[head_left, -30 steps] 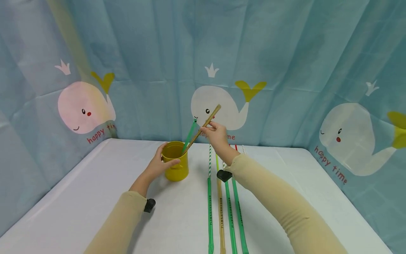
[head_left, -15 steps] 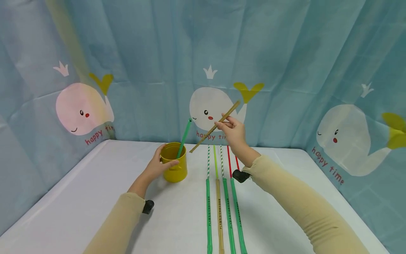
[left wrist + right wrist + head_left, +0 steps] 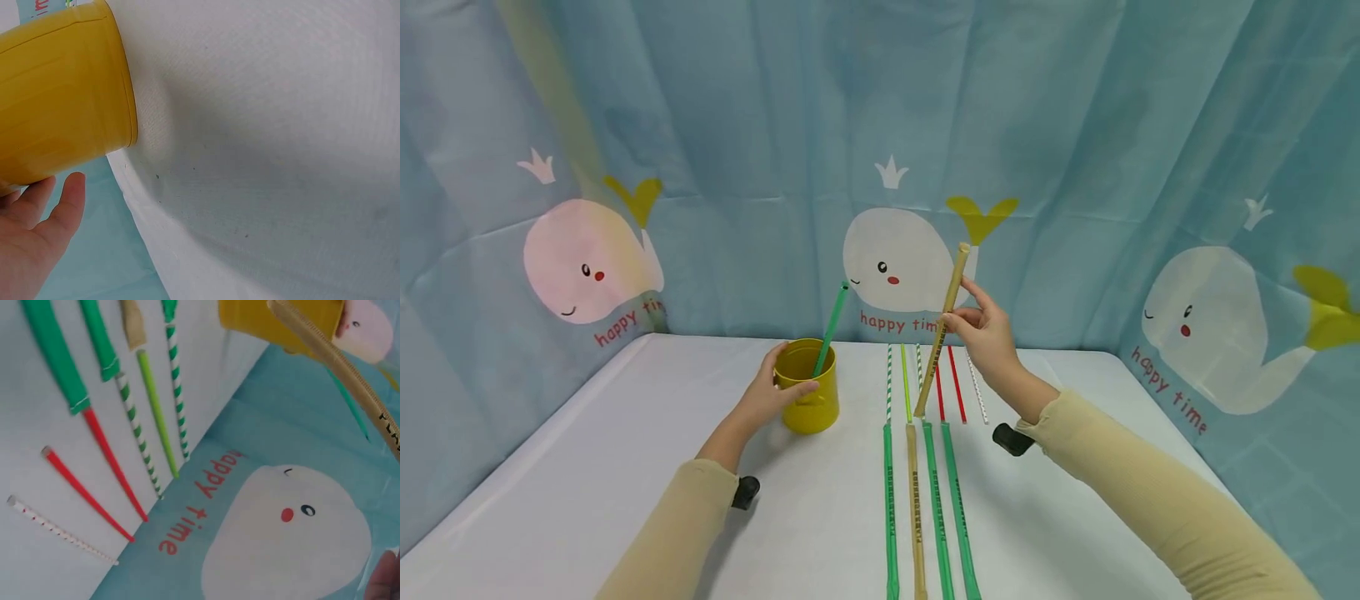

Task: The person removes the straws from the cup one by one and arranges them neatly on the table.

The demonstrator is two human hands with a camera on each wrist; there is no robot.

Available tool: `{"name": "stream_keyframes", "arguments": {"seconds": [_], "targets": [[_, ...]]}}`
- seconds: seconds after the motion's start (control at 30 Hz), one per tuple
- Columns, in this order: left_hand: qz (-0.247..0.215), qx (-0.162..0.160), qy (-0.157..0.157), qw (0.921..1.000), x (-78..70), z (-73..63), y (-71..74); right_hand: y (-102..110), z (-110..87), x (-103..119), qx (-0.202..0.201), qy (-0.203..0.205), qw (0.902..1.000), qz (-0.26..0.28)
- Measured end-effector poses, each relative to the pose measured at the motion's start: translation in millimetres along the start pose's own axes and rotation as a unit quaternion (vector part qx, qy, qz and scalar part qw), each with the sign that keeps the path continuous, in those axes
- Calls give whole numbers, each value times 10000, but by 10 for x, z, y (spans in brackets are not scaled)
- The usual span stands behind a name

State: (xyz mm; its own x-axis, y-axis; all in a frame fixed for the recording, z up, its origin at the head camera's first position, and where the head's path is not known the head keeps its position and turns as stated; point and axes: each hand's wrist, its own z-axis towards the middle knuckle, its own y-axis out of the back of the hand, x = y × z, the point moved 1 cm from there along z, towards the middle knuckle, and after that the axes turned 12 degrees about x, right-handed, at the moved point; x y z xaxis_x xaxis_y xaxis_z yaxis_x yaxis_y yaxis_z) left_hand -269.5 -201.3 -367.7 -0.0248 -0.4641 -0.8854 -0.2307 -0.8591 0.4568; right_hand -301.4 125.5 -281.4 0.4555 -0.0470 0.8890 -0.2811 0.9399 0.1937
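Note:
A yellow cup (image 3: 808, 398) stands on the white table (image 3: 610, 475) with a green straw (image 3: 831, 321) leaning in it. My left hand (image 3: 778, 379) grips the cup from the left; in the left wrist view its fingers (image 3: 56, 209) lie beside the cup (image 3: 62, 106). To the right of the cup my right hand (image 3: 961, 318) pinches a tan wrapped straw (image 3: 946, 321) near its middle. It is held nearly upright in the air, its lower end over the row of straws. The right wrist view shows this tan straw (image 3: 337, 369) crossing in front of the cup (image 3: 275, 319).
Several straws lie side by side right of the cup, in green wrappers (image 3: 934, 500) and a tan wrapper (image 3: 914, 500). Beside them are a bare red straw (image 3: 956, 385) and a white one (image 3: 977, 388). A blue whale-print curtain (image 3: 1075, 167) closes off the table's back and sides.
My right hand has lifted the tan straw's tip out of the cup, carried it right, and turned it from slanted to nearly upright. The left hand stays on the cup.

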Motion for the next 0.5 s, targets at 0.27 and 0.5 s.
{"name": "stream_keyframes", "arguments": {"seconds": [0.27, 0.5], "targets": [[12, -12, 68, 10000, 2, -15, 4, 162, -147, -82, 118, 70, 9997, -203], [22, 12, 28, 10000, -12, -21, 4, 296, -309, -153, 398, -107, 9975, -578]]}}
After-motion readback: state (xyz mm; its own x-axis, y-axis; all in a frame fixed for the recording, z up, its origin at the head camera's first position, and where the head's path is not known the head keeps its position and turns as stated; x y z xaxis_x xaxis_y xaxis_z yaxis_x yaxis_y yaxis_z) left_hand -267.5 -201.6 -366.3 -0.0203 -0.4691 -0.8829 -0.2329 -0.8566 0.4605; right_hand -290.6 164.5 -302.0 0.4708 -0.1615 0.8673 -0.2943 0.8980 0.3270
